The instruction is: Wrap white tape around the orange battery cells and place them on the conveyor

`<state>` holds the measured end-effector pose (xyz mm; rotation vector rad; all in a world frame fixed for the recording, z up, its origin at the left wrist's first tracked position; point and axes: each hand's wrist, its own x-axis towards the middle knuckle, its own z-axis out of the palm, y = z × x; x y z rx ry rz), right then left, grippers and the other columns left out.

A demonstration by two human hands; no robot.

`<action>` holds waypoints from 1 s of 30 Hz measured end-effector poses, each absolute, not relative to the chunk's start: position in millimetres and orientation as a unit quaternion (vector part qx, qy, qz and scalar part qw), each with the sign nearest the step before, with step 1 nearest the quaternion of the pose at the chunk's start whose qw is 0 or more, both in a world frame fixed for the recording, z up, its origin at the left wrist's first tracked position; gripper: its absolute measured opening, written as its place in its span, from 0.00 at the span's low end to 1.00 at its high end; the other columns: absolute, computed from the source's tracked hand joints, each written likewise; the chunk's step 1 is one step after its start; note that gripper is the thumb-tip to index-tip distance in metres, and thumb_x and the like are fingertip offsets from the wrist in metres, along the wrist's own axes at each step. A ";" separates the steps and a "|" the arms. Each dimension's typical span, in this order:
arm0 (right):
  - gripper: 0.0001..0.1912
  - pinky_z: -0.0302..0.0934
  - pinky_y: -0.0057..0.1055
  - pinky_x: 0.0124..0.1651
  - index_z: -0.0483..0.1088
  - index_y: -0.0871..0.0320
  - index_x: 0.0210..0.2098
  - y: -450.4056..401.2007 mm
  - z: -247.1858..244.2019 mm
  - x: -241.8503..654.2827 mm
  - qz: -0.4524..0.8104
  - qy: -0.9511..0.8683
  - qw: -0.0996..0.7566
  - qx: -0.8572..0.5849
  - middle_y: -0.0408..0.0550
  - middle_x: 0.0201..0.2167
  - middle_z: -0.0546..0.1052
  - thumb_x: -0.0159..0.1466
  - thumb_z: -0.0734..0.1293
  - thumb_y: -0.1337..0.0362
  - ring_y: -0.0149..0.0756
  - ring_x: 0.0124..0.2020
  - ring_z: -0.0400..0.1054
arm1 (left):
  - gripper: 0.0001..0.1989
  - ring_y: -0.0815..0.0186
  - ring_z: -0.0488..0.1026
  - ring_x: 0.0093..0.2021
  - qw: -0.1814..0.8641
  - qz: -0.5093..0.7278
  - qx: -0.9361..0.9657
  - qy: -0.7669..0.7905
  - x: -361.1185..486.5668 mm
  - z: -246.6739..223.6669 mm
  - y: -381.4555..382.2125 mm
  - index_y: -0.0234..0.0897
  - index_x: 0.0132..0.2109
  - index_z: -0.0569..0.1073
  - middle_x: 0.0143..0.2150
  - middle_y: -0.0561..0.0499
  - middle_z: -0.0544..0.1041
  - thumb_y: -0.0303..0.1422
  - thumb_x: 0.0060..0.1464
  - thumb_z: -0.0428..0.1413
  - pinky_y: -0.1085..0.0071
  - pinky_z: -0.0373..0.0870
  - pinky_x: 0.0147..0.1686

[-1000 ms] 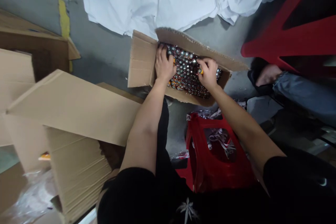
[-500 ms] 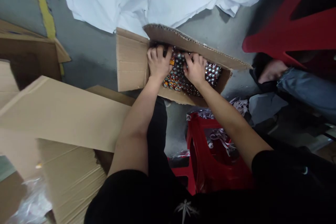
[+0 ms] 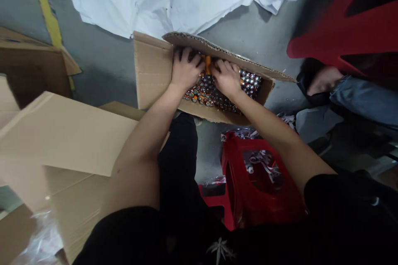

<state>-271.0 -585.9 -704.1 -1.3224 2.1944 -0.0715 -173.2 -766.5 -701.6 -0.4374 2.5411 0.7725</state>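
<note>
An open cardboard box (image 3: 214,112) holds rows of small cylindrical batteries (image 3: 207,90), many standing upright with their metal ends showing. My left hand (image 3: 185,68) is inside the box at its left end, fingers curled down around batteries by the far wall. Close to its right, my right hand (image 3: 227,78) also reaches in, with bent fingers pressed on batteries. In the gap between the hands, a few orange batteries (image 3: 208,65) show their sides. My fingertips are partly hidden among the batteries.
White cloth (image 3: 155,0) hangs beyond the box. A red stool (image 3: 248,198) stands nearer my body, and a larger red stool (image 3: 367,33) is at right beside another person's foot (image 3: 325,79). Empty-looking cardboard cartons (image 3: 71,132) crowd the left.
Both hands have shifted slightly, the right one leftward toward the left hand. More orange battery sides now show between them. The camera view has moved a little.
</note>
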 end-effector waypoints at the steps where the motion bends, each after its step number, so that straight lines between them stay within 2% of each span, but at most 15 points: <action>1: 0.27 0.59 0.52 0.71 0.65 0.56 0.76 -587.7 -701.4 -271.0 -0.023 0.820 0.281 -0.497 0.59 0.72 0.67 0.83 0.49 0.64 0.55 0.69 0.62 | 0.19 0.45 0.49 0.79 0.225 0.277 -0.156 0.921 -173.4 -701.2 -768.0 0.46 0.62 0.74 0.69 0.49 0.74 0.43 0.73 0.49 0.32 0.45 0.80; 4: 0.29 0.61 0.52 0.71 0.55 0.54 0.82 -593.8 -695.5 -270.2 -0.016 0.822 0.275 -0.499 0.58 0.72 0.68 0.85 0.46 0.64 0.54 0.69 0.63 | 0.20 0.40 0.53 0.78 0.234 0.259 -0.147 0.925 -174.0 -699.8 -769.8 0.43 0.63 0.75 0.71 0.44 0.73 0.43 0.72 0.50 0.31 0.52 0.77; 6: 0.29 0.61 0.52 0.71 0.53 0.55 0.82 -600.0 -697.1 -270.4 -0.018 0.819 0.282 -0.500 0.58 0.70 0.71 0.85 0.46 0.64 0.53 0.69 0.64 | 0.23 0.40 0.52 0.77 0.241 0.258 -0.147 0.924 -175.0 -699.1 -769.9 0.42 0.67 0.73 0.72 0.45 0.72 0.43 0.71 0.49 0.30 0.52 0.76; 9: 0.28 0.65 0.53 0.69 0.58 0.60 0.79 -613.0 -710.3 -273.5 -0.032 0.824 0.282 -0.489 0.61 0.68 0.72 0.84 0.47 0.66 0.55 0.67 0.67 | 0.28 0.44 0.46 0.78 0.245 0.284 -0.177 0.910 -177.5 -699.2 -771.1 0.46 0.71 0.68 0.69 0.51 0.75 0.50 0.71 0.48 0.30 0.49 0.79; 11: 0.27 0.70 0.52 0.64 0.63 0.62 0.75 -621.0 -724.5 -277.1 -0.048 0.829 0.276 -0.484 0.62 0.64 0.74 0.83 0.48 0.68 0.57 0.63 0.70 | 0.30 0.44 0.43 0.77 0.253 0.298 -0.205 0.897 -179.6 -699.9 -772.7 0.48 0.71 0.67 0.66 0.51 0.77 0.54 0.71 0.48 0.31 0.47 0.79; 14: 0.26 0.75 0.48 0.57 0.69 0.61 0.69 -626.5 -744.5 -281.9 -0.078 0.822 0.266 -0.497 0.61 0.58 0.75 0.83 0.48 0.66 0.58 0.59 0.73 | 0.31 0.41 0.42 0.77 0.263 0.301 -0.226 0.889 -182.0 -700.4 -774.6 0.48 0.72 0.66 0.65 0.48 0.77 0.55 0.70 0.50 0.30 0.48 0.78; 17: 0.27 0.76 0.46 0.55 0.71 0.60 0.67 -625.6 -751.2 -285.0 -0.091 0.815 0.261 -0.510 0.59 0.55 0.76 0.83 0.46 0.66 0.56 0.57 0.75 | 0.31 0.41 0.42 0.76 0.264 0.308 -0.224 0.886 -182.7 -699.0 -775.1 0.48 0.73 0.66 0.63 0.48 0.77 0.54 0.70 0.50 0.30 0.49 0.77; 21: 0.32 0.74 0.42 0.56 0.74 0.64 0.64 -625.1 -737.5 -288.6 -0.069 0.804 0.275 -0.523 0.55 0.51 0.77 0.82 0.42 0.70 0.51 0.54 0.77 | 0.31 0.41 0.43 0.76 0.280 0.312 -0.218 0.881 -182.6 -696.0 -776.1 0.46 0.70 0.69 0.60 0.47 0.77 0.56 0.70 0.53 0.32 0.51 0.78; 27: 0.21 0.74 0.46 0.59 0.76 0.59 0.65 -616.0 -701.2 -289.3 -0.022 0.792 0.326 -0.516 0.54 0.56 0.80 0.80 0.57 0.67 0.51 0.55 0.78 | 0.27 0.40 0.47 0.77 0.298 0.276 -0.167 0.899 -171.9 -690.2 -773.0 0.42 0.66 0.72 0.62 0.44 0.75 0.51 0.67 0.59 0.36 0.59 0.77; 30: 0.19 0.73 0.47 0.60 0.76 0.56 0.66 -590.9 -681.3 -283.9 -0.009 0.765 0.372 -0.526 0.54 0.59 0.80 0.80 0.63 0.63 0.54 0.56 0.78 | 0.26 0.40 0.54 0.75 0.323 0.234 -0.107 0.911 -158.7 -679.0 -756.9 0.42 0.65 0.72 0.65 0.43 0.74 0.44 0.65 0.61 0.40 0.66 0.72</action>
